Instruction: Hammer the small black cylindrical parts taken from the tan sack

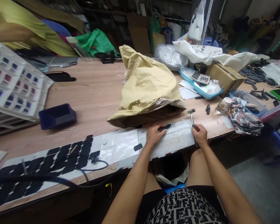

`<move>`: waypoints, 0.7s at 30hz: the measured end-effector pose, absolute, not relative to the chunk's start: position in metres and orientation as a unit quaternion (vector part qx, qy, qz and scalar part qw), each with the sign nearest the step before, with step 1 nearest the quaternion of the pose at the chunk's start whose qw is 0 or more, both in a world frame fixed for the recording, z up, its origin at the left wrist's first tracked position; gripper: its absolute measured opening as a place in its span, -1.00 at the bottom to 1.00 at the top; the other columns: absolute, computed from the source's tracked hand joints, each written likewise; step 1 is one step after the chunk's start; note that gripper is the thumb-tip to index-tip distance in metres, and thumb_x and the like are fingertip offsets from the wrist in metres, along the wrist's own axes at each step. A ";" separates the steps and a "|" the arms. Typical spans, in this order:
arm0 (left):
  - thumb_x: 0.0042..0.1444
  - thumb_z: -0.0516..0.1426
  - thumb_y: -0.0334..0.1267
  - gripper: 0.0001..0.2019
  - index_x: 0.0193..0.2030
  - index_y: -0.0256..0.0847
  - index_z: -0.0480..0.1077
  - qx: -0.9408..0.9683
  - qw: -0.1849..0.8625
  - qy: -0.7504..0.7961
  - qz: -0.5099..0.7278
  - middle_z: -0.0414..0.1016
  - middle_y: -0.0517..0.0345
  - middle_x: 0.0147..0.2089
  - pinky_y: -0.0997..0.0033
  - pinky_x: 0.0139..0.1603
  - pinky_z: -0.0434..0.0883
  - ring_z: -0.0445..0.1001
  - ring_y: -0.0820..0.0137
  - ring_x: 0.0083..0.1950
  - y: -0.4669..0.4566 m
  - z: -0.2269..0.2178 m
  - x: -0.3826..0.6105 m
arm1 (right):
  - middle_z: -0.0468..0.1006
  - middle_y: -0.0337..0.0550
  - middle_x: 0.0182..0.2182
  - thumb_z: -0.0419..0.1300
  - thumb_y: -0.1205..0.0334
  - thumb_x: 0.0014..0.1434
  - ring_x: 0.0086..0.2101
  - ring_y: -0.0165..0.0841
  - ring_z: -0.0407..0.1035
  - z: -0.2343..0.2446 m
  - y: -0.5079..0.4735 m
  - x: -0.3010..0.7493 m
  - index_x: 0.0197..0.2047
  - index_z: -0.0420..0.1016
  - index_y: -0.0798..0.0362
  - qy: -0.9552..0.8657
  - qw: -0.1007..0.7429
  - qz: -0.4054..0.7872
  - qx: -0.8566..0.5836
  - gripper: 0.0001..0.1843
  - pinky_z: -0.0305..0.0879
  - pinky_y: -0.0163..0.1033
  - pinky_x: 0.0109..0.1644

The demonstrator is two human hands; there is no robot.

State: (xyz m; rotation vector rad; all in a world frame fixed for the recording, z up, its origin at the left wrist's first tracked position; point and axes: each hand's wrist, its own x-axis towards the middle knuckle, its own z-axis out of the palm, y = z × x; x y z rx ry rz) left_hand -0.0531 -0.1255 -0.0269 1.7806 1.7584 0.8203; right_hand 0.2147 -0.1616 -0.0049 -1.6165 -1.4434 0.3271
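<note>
My left hand is closed around a small black elongated part near the table's front edge; its exact kind is hard to tell. In my right hand is a hammer with a dark handle, its small head pointing away from me. Under both hands lies a pale board covered in clear plastic. A large yellow sack rests just beyond my left hand, its dark mouth facing me. One loose black rounded piece sits on the board left of my left forearm.
Rows of black pieces lie on a white sheet at left, with a black cable across them. A dark blue bin stands behind. At right are screwdrivers, a jar, cloth and blue baskets. Another person's arm shows upper left.
</note>
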 end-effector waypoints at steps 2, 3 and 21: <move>0.06 0.27 -0.05 -0.70 -0.11 -0.10 0.60 0.651 0.248 0.652 0.299 0.64 0.09 -0.14 0.29 0.02 0.40 0.54 0.18 -0.05 -0.124 -0.028 -0.053 | 0.40 -0.22 -0.43 0.14 0.21 0.12 -0.47 -0.36 0.29 -0.001 -0.168 0.212 -0.21 0.61 0.07 -0.587 0.470 0.126 -0.647 -0.75 0.32 -0.27 -0.34; 0.06 0.28 -0.05 -0.70 -0.10 -0.10 0.61 0.649 0.249 0.653 0.300 0.64 0.09 -0.14 0.29 0.01 0.41 0.54 0.17 -0.04 -0.123 -0.029 -0.053 | 0.40 -0.21 -0.41 0.14 0.20 0.13 -0.46 -0.36 0.30 0.002 -0.172 0.210 -0.18 0.61 0.06 -0.591 0.474 0.124 -0.642 -0.74 0.33 -0.26 -0.33; 0.00 0.32 -0.17 -0.74 -0.13 -0.08 0.62 0.636 0.307 0.631 0.320 0.65 0.15 -0.15 0.33 -0.07 0.40 0.54 0.23 -0.07 -0.123 -0.029 -0.055 | 0.48 -0.14 -0.35 0.14 0.36 0.14 -0.30 -0.25 0.41 0.016 -0.213 0.152 -0.12 0.54 0.01 -0.788 0.304 0.056 -0.532 -0.75 0.35 -0.25 -0.17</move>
